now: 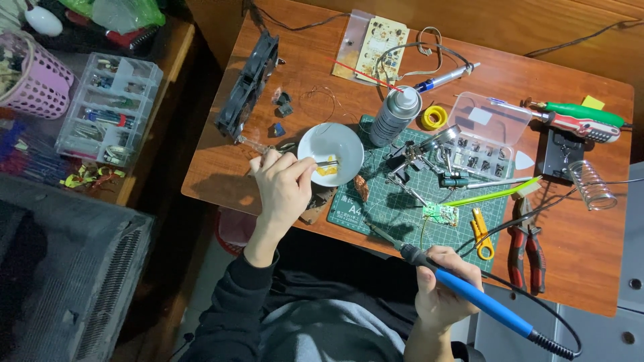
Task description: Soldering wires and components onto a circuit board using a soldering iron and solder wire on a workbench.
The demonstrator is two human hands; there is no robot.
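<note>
My left hand [282, 184] pinches metal tweezers [327, 163] whose tips reach into a small white bowl [331, 142] holding a yellow lump. My right hand [439, 285] grips a blue-handled soldering iron [469, 291], its tip pointing up-left over the green cutting mat [409, 208]. A small green circuit board [441, 214] is clamped in a helping-hands stand [429, 157] on the mat, a little beyond the iron's tip.
Around the mat lie a spray can [396, 115], solder coil [434, 117], clear parts box [486, 134], red pliers [526, 245], yellow cutters [481, 232], screwdrivers [580, 121], iron stand [594, 184] and black fan [249, 84]. A compartment organiser [111, 107] sits on the left.
</note>
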